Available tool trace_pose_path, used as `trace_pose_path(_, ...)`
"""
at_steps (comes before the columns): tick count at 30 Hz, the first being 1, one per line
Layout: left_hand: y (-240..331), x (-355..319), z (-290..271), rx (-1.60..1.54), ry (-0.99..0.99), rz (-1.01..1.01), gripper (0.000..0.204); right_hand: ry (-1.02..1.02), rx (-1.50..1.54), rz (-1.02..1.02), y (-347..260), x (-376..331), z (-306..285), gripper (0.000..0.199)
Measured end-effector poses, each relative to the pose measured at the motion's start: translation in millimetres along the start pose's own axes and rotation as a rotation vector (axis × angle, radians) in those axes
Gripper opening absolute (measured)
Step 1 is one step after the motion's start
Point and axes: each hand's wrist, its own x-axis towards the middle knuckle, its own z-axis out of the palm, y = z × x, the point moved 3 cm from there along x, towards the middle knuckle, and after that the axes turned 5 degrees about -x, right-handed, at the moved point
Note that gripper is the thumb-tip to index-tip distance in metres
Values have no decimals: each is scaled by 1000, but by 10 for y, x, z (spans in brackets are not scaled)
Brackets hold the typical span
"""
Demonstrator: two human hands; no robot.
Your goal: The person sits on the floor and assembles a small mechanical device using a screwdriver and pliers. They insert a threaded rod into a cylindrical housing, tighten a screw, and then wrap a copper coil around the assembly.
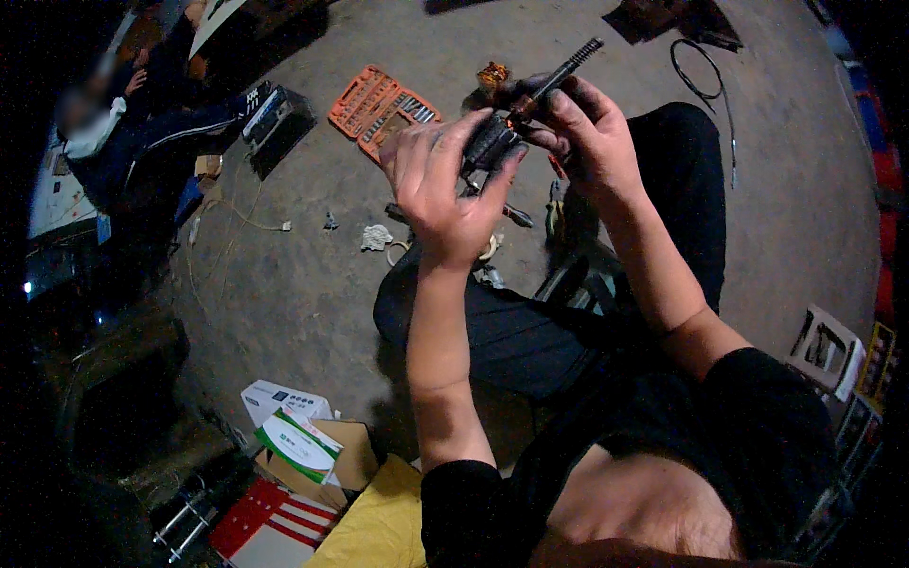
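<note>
Left hand (437,185) and right hand (587,133) both clamp dark motor rotor (492,142), held mid-air above lap; shaft (566,66) projects up-right. Socket set (382,109) on floor behind, bare concrete (284,293) left.

We see a dark, greasy metal motor part (492,142) with a threaded steel shaft (566,68); far left, an orange plastic socket case (365,102) on a rough, matt concrete floor (294,275).

dim grey concrete floor (312,284), harshly lit centre, perhaps a workshop.

Both hands, left hand (437,185) and right hand (585,131), grip a greasy, possibly motor shaft (530,95).
</note>
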Motion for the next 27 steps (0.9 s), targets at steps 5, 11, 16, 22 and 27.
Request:
trace_pose_path(5, 117, 34, -73, -47, 79, 107, 35, -39, 140, 35, -25, -89, 63, 32)
trace_pose_path(11, 178, -29, -143, 0, 114, 119, 37, -82, 163, 45, -53, -113, 152, 31)
trace_pose_path(16, 173, -45, -147, 3, 88, 154, 45, -100, 157, 42, -75, -116, 169, 30)
trace_pose_path(22, 173, -52, -141, 24, 88, 161, 43, -88, 92, 0, -104, -130, 196, 30)
trace_pose_path(27, 158, -17, -97, 49, 92, 99, 37, -66, 3, -57, -128, -128, 182, 29)
